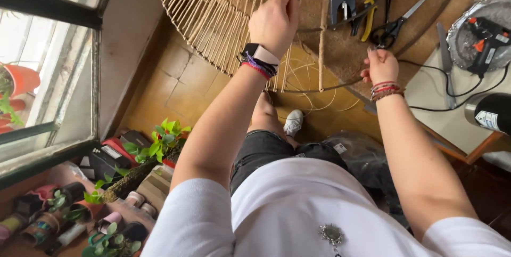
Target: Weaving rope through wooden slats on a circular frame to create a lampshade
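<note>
We are closing our left hand (274, 20) around the wire ring (330, 84) where the woven cords (213, 17) are ending, fingers curled tight. Our right hand (380, 65) is pinching the same ring farther right, beside the scissors (396, 22) on the counter (431, 92).

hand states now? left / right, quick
Left hand: closed, pinching cord at the woven frame.
Right hand: closed on the frame's dark rim.
</note>
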